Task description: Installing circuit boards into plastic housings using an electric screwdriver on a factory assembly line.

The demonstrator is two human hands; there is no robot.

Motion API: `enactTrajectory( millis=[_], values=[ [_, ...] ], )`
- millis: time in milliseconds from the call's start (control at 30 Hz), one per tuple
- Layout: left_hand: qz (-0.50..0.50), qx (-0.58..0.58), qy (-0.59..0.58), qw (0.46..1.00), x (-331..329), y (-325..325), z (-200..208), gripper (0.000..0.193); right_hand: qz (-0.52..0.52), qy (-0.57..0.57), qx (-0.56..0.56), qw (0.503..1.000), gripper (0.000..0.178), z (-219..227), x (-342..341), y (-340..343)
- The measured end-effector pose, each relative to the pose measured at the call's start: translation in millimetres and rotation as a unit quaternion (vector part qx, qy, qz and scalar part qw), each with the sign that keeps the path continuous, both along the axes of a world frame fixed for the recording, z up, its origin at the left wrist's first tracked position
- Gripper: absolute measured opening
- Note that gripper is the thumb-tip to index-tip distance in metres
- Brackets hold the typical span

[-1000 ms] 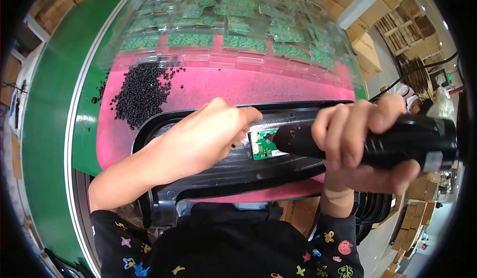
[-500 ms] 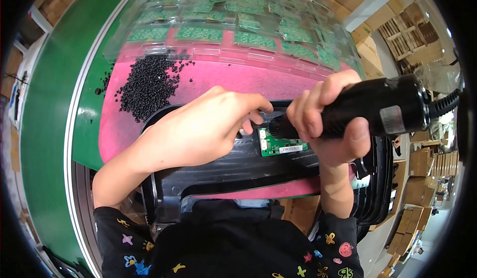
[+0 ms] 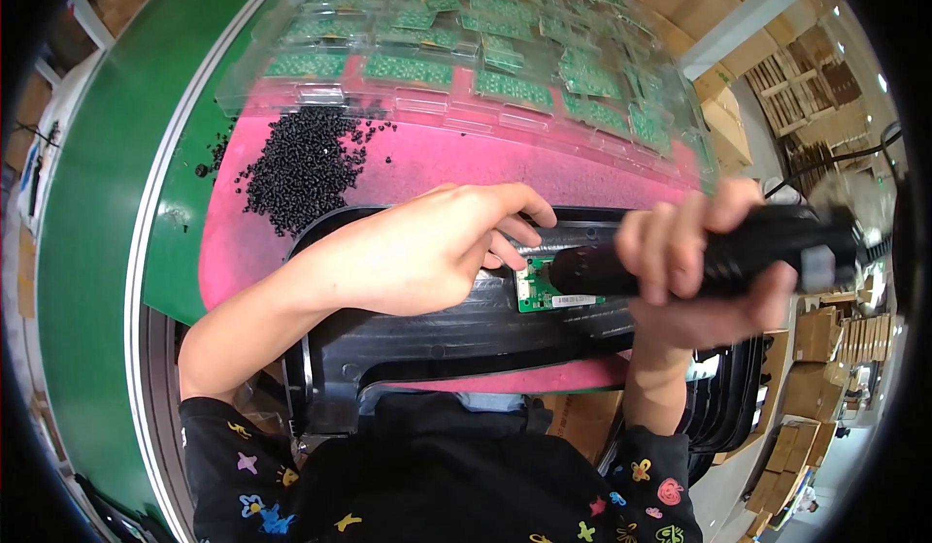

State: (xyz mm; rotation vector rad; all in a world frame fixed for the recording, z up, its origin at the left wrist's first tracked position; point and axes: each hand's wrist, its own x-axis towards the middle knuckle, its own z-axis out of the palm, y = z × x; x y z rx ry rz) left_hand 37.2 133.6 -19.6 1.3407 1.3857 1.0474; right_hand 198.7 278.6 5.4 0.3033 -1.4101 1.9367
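Green rectangular circuit board [image 3: 551,288] with a small white label strip along its lower edge lies in a recess of the black moulded plastic housing [image 3: 456,334] that spans the near edge of the desk, right between our two hands. Our left hand [image 3: 427,247] comes in from the lower left, forearm bare, palm down over the housing, its fingers [image 3: 513,242] curled toward the board's left edge; the grip is loosely closed, and we cannot tell whether the fingertips pinch anything small. Our right hand [image 3: 699,271] is wrapped firmly around the black cylindrical electric screwdriver [image 3: 709,257], held nearly level, with its dark nose pointing left and meeting the board's upper right corner. A cable runs off the tool's rear toward the right rim.

Beyond the housing we see the pink mat [image 3: 437,160] covering the desk, and on it, to the left, a loose heap of small black plastic pellets [image 3: 301,164], some scattered onto the green conveyor belt [image 3: 107,203] that curves along the left side. Farther back lie clear plastic blister trays [image 3: 437,58] holding rows of green circuit boards. Brown cardboard boxes [image 3: 825,349] are stacked at the right edge and upper corners. Our dark sleeves with coloured printed shapes show at the bottom.
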Motion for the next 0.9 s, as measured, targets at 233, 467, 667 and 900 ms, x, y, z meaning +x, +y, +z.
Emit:
enactTrajectory(
  millis=[233, 467, 667, 900],
  values=[
    [-0.094, -0.032, -0.204, 0.974, 3.5, 2.6, 10.8, 0.052, 0.014, 0.087, 0.034, 0.996, 0.053, 9.0, 17.4, -12.5],
    [-0.082, -0.024, -0.165, 0.983, 4.4, 0.1, 15.1, 0.048, -0.047, 0.091, -0.003, 0.995, 0.044, 10.9, 15.4, -22.6],
    [-0.051, 0.029, 0.093, 0.994, 4.4, 2.5, 9.2, 0.025, -0.061, 0.106, -0.012, 0.992, 0.044, 11.9, 18.8, -20.9],
    [-0.016, 0.249, 0.245, 0.937, 13.6, -1.8, 5.8, 0.019, -0.054, 0.107, -0.035, 0.992, 0.043, 15.1, 22.3, -19.7]
  ],
)
